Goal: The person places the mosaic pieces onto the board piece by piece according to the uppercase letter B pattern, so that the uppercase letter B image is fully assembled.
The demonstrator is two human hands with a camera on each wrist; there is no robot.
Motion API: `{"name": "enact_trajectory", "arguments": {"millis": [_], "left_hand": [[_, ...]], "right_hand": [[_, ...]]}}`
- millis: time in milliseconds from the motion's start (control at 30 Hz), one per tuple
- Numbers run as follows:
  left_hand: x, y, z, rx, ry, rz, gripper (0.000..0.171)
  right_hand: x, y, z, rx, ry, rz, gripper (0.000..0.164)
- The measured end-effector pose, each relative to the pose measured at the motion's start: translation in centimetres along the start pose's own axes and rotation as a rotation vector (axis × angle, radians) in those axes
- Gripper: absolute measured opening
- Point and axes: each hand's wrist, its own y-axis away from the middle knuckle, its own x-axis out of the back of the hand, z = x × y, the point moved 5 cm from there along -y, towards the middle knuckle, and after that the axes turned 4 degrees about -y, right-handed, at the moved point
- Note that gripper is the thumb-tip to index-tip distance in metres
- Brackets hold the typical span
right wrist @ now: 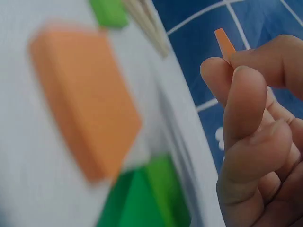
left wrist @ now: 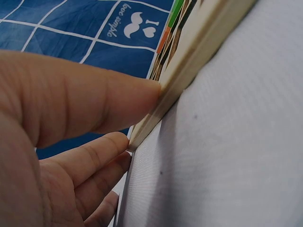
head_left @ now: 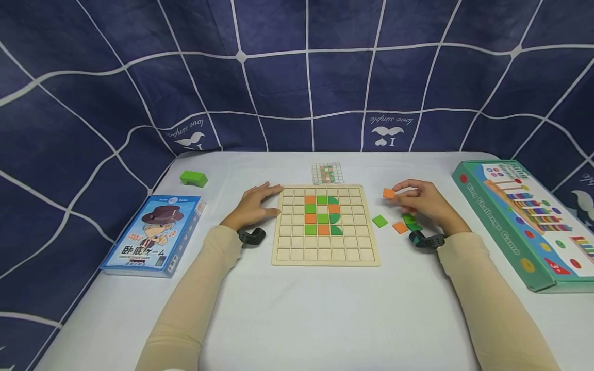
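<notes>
My right hand (head_left: pixel 419 202) pinches an orange square tile (head_left: pixel 389 193) between thumb and fingertip, above the cloth right of the board. In the right wrist view the tile (right wrist: pixel 224 42) pokes out edge-on past the fingertips. A wooden grid board (head_left: pixel 297 256) lies in the middle with orange, light green and rounded dark green pieces (head_left: pixel 335 200) in its cells. My left hand (head_left: pixel 252 206) rests at the board's left edge, thumb and fingertips touching its side. Beneath and beside my right hand lie a loose green tile (head_left: pixel 380 221), an orange tile (head_left: pixel 400 227) and more green pieces (head_left: pixel 410 220).
Behind the board lies a small printed grid card (head_left: pixel 327 173) with a coloured pattern. A blue game box (head_left: pixel 155 234) and a green block (head_left: pixel 194 178) are on the left. At the right is a large green Ring Challenge Game box (head_left: pixel 533 226). A dark blue checked curtain (head_left: pixel 343 82) hangs behind.
</notes>
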Motion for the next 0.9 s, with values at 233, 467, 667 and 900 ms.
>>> {"name": "enact_trajectory", "arguments": {"millis": [233,467,667,900], "left_hand": [[-0.1,-0.1,-0.1,0.006,-0.002,-0.003,0.072],[-0.1,-0.1,0.0,0.006,-0.004,-0.002,0.072],[-0.1,-0.1,0.0,0.003,-0.002,-0.001,0.072],[0.0,-0.1,0.0,0.003,-0.001,-0.002,0.073]], "right_hand": [[-1.5,-0.1,-1.5,-0.016,-0.167,-0.048,0.031],[-3.0,0.4,-3.0,0.024,-0.285,-0.106,0.019],[-4.7,0.5,-4.2,0.064,-0.297,-0.157,0.021],[-6.8,0.8,-5.4,0.095,-0.254,-0.209,0.025]]}}
